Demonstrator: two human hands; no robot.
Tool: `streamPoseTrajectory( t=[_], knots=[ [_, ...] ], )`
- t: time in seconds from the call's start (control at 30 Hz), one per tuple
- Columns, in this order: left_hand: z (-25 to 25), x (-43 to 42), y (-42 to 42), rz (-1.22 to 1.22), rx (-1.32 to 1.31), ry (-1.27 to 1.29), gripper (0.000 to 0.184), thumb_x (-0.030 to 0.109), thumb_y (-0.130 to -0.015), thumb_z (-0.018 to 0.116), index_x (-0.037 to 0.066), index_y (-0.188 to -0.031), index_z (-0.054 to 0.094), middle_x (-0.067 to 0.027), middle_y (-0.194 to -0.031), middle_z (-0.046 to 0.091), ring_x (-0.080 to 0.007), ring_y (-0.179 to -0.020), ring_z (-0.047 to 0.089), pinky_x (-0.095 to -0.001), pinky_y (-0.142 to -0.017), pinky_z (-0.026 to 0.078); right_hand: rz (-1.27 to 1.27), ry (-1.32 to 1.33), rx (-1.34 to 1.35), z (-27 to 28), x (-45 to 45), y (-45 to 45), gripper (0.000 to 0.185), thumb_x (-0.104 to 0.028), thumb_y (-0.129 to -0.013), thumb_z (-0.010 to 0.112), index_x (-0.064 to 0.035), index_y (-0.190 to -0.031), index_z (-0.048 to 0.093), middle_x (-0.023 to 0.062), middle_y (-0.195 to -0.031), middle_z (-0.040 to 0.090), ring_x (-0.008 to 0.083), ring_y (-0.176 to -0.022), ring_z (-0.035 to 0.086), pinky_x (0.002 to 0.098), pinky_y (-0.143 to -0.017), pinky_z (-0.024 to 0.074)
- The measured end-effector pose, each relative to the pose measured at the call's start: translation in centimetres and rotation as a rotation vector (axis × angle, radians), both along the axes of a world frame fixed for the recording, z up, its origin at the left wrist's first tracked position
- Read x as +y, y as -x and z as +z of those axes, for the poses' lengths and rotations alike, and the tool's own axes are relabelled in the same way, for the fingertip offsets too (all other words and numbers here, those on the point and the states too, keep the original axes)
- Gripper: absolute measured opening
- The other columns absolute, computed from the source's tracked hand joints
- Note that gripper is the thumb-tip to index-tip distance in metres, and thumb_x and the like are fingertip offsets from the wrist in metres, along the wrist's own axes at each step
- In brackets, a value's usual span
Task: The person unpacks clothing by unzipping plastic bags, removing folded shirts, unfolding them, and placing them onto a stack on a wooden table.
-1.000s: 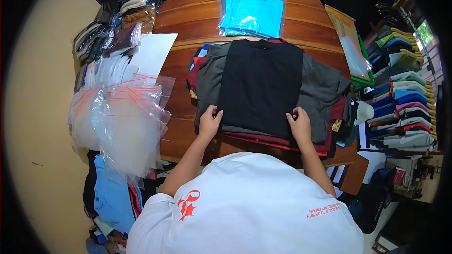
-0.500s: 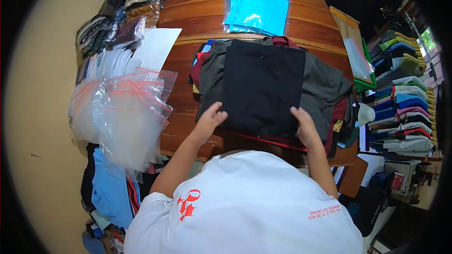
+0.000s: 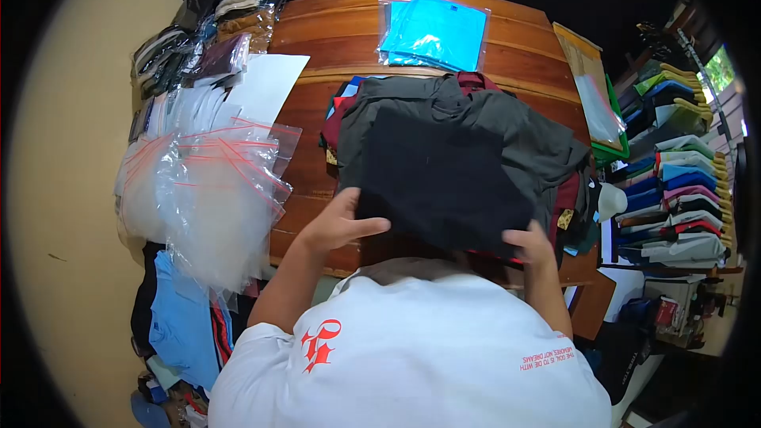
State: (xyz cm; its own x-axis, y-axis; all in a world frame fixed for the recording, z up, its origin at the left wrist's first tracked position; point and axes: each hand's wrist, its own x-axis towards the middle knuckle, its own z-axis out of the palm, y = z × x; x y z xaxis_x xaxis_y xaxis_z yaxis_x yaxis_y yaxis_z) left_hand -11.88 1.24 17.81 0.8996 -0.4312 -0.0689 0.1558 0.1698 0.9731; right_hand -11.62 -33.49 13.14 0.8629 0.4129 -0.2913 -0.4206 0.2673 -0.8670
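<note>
Both my hands grip a folded black T-shirt (image 3: 444, 178) by its near corners. My left hand (image 3: 342, 223) has its thumb over the near left edge, the other fingers partly hidden behind the cloth. At the near right corner, my right hand (image 3: 533, 244) is closed with its thumb on top. The black T-shirt is slightly turned and its near edge comes close to my body. Beneath it, a dark grey shirt (image 3: 547, 143) lies spread over a pile of clothes, with maroon cloth (image 3: 569, 190) showing at the side.
Bright blue garments in clear bags (image 3: 436, 32) lie at the table's far side. Clear zip bags (image 3: 206, 198) are heaped on the left, below bagged dark clothes (image 3: 162, 55). A green tray (image 3: 618, 143) sits at the right edge, near hanging shirts (image 3: 682, 182).
My hands have taken hold of the black T-shirt and drawn it towards me, turning it slightly. More of the grey shirt's collar and far part shows.
</note>
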Motion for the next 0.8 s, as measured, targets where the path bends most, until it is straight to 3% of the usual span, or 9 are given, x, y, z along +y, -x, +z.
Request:
streamPoseTrajectory(
  t=[0.07, 0.1, 0.2, 0.3, 0.4, 0.43, 0.5, 0.63, 0.8],
  knots=[
    [0.5, 1.3, 0.2, -0.120, -0.075, 0.361, 0.076, 0.030, -0.076, 0.079, -0.005, -0.132, 0.042, -0.0111, -0.125, 0.055, -0.0205, -0.114, 0.053, -0.0294, -0.098, 0.040, -0.091, -0.484, -0.040, -3.1, -2.7, 1.7, 0.080, -0.030, -0.069, 0.080, 0.0071, -0.130, 0.045, 0.0161, -0.126, 0.055, 0.0263, -0.116, 0.054, 0.0369, -0.102, 0.0392],
    [0.1, 1.3, 0.2, -0.117, -0.078, 0.363, 0.076, 0.030, -0.076, 0.079, -0.005, -0.132, 0.042, -0.0111, -0.125, 0.055, -0.0205, -0.114, 0.053, -0.0294, -0.098, 0.040, 0.150, -0.646, -0.361, -5.4, -2.2, 0.1, 0.086, -0.030, -0.066, 0.078, 0.0065, -0.134, 0.041, 0.0159, -0.129, 0.053, 0.0272, -0.121, 0.050, 0.0366, -0.105, 0.0354],
    [1.6, -0.8, 0.2, -0.279, 0.173, -0.394, 0.073, 0.037, -0.085, 0.069, -0.005, -0.136, 0.038, -0.0134, -0.133, 0.048, -0.0211, -0.124, 0.043, -0.0324, -0.105, 0.033, 0.135, -0.573, -0.275, -2.4, 2.3, -0.5, 0.085, -0.029, -0.065, 0.077, 0.0063, -0.134, 0.041, 0.0157, -0.129, 0.053, 0.0274, -0.121, 0.050, 0.0364, -0.106, 0.0350],
    [-1.0, -3.4, 2.4, -0.187, 0.360, -0.033, 0.069, 0.033, -0.088, 0.065, -0.005, -0.139, 0.036, -0.0125, -0.133, 0.048, -0.0200, -0.121, 0.044, -0.0306, -0.106, 0.031, 0.089, -0.458, -0.139, -0.6, 4.3, 3.6, 0.085, -0.026, -0.064, 0.077, 0.0060, -0.134, 0.042, 0.0155, -0.129, 0.053, 0.0277, -0.121, 0.049, 0.0360, -0.106, 0.0342],
    [-0.6, -3.2, 3.2, -0.132, 0.369, 0.024, 0.070, 0.032, -0.086, 0.068, -0.005, -0.138, 0.038, -0.0123, -0.132, 0.050, -0.0200, -0.121, 0.044, -0.0296, -0.106, 0.031, 0.036, -0.344, 0.014, 1.5, 4.5, 4.6, 0.084, -0.023, -0.063, 0.076, 0.0057, -0.134, 0.042, 0.0152, -0.130, 0.053, 0.0280, -0.122, 0.049, 0.0356, -0.107, 0.0335],
    [0.0, -3.2, 3.4, -0.132, 0.374, 0.023, 0.070, 0.032, -0.086, 0.068, -0.005, -0.138, 0.038, -0.0123, -0.132, 0.050, -0.0200, -0.121, 0.044, -0.0296, -0.106, 0.031, -0.031, -0.171, 0.095, 3.8, 4.8, 4.7, 0.081, -0.016, -0.059, 0.072, 0.0051, -0.132, 0.045, 0.0148, -0.129, 0.053, 0.0284, -0.122, 0.049, 0.0350, -0.107, 0.0342],
    [1.8, -3.3, 3.3, -0.169, 0.465, -0.286, 0.074, 0.033, -0.082, 0.073, -0.005, -0.136, 0.040, -0.0136, -0.132, 0.050, -0.0208, -0.122, 0.044, -0.0296, -0.106, 0.030, -0.030, -0.286, 0.040, 2.3, 4.0, 3.9, 0.075, -0.012, -0.059, 0.067, 0.0054, -0.129, 0.048, 0.0155, -0.127, 0.055, 0.0298, -0.119, 0.051, 0.0365, -0.105, 0.0368],
    [3.2, -3.6, 3.4, -0.187, 0.362, -0.326, 0.077, 0.036, -0.079, 0.075, -0.006, -0.134, 0.042, -0.0147, -0.131, 0.050, -0.0219, -0.122, 0.045, -0.0298, -0.106, 0.031, 0.107, -0.632, 0.169, 1.4, 2.6, 3.4, 0.072, -0.013, -0.060, 0.062, 0.0063, -0.128, 0.048, 0.0180, -0.122, 0.058, 0.0336, -0.112, 0.056, 0.0393, -0.102, 0.0413],
    [2.9, -3.8, 4.6, -0.098, 0.359, -0.326, 0.070, 0.034, -0.081, 0.073, -0.008, -0.130, 0.046, -0.0135, -0.129, 0.053, -0.0214, -0.119, 0.047, -0.0301, -0.103, 0.035, 0.225, -0.414, 0.087, 2.7, 2.8, 4.0, 0.093, -0.017, -0.061, 0.077, 0.0064, -0.139, 0.033, 0.0162, -0.137, 0.046, 0.0264, -0.126, 0.044, 0.0360, -0.106, 0.0336]
  ],
)
